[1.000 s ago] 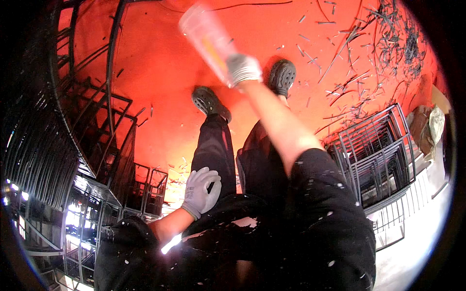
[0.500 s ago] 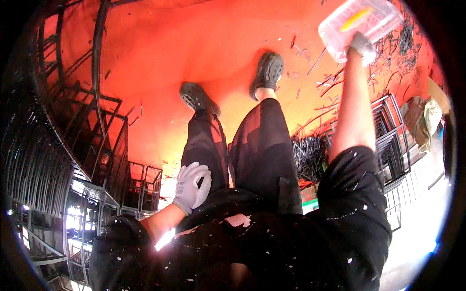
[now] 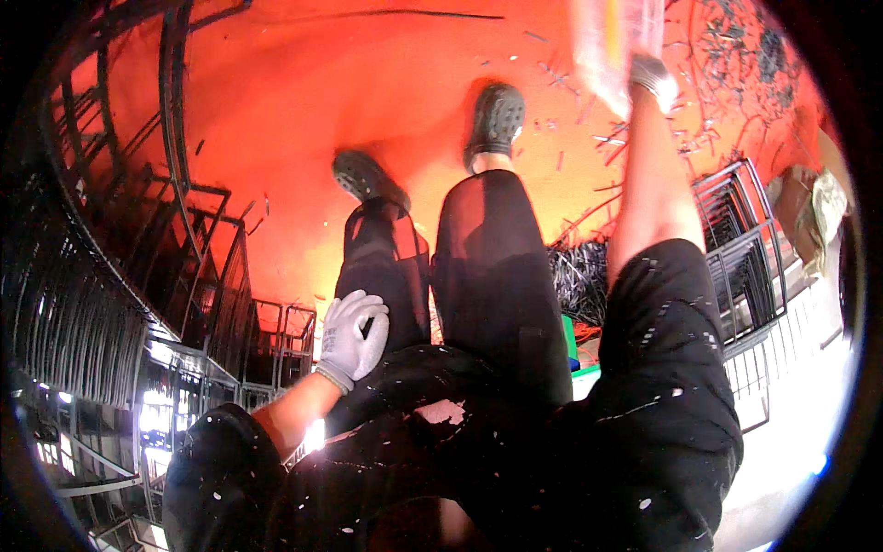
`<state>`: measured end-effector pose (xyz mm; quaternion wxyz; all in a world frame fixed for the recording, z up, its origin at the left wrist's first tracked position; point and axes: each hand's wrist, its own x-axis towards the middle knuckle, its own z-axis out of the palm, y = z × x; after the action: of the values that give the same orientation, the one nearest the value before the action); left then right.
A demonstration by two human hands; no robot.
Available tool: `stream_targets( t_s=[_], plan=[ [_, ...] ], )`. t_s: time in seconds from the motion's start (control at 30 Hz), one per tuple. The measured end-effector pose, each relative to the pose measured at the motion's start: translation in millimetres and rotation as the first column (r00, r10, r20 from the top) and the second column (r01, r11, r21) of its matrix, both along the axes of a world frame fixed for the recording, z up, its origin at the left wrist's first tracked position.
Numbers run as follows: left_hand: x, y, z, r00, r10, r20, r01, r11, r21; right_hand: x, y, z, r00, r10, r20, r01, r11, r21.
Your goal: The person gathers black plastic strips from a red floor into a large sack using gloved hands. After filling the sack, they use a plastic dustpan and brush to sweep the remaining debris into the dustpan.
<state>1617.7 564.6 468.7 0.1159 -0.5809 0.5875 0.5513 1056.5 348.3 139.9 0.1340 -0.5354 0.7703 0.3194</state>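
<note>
Translucent plastic, clear with a pinkish cast, makes up the container (image 3: 593, 55) at the far right, held above the red floor (image 3: 276, 138). Its far end is cut off by the edge of the view and its walls are blurred. A yellow-orange streak (image 3: 612, 32) shows along it; whether that is a thing inside or a mark on the wall, I cannot tell, and other contents cannot be made out.

Of the hands, the right hand (image 3: 653, 81), in a grey-white knit glove, is closed on the container's near right side, its fingertips hard to see. The left hand (image 3: 354, 336), gloved likewise, rests on the left thigh of the black trousers (image 3: 497, 258), half open, thumb and forefinger curved into a loop, with nothing seen in its grasp.

Thin dark strips (image 3: 768, 64) lie scattered at the far right, some bent, some straight. A denser tangle of strips (image 3: 579, 276) sits beside the right leg, partly hidden by the arm. Black metal frames (image 3: 736, 248) with slim bars stand at the right, near a crumpled brownish sack (image 3: 809, 216). At the left, closely ranked black bars (image 3: 69, 313) merge into shadow. A green object (image 3: 570, 342) is mostly covered by the trousers.
</note>
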Motion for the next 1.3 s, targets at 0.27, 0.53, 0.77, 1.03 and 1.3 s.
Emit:
stream_targets(
  t_s=[0.27,0.53,0.77,1.03,1.3],
  plan=[
    [-40.4,-36.8,8.2,0.985,-0.089,0.151,0.07,0.99,0.124,-67.5,16.8,158.9,0.747,-0.596,0.294,0.661,0.619,-0.423],
    [-159.3,-199.0,75.4,0.956,-0.289,-0.041,0.284,0.954,-0.095,7.1,47.3,102.4,0.799,-0.408,0.441,0.278,0.902,0.33],
    [-208.8,-252.4,34.4,0.885,-0.456,-0.096,0.456,0.89,-0.024,-132.1,64.5,-20.2,0.805,-0.553,0.215,0.538,0.833,0.131],
    [-236.3,-290.3,42.6,0.882,-0.467,-0.06,0.446,0.871,-0.206,-175.8,-36.0,121.3,0.59,-0.745,0.312,0.807,0.53,-0.26],
    [-252.5,-330.8,36.7,0.861,-0.508,-0.003,0.507,0.86,-0.064,18.4,-179.5,230.2,0.52,-0.677,0.521,0.671,0.701,0.24]
  ],
)
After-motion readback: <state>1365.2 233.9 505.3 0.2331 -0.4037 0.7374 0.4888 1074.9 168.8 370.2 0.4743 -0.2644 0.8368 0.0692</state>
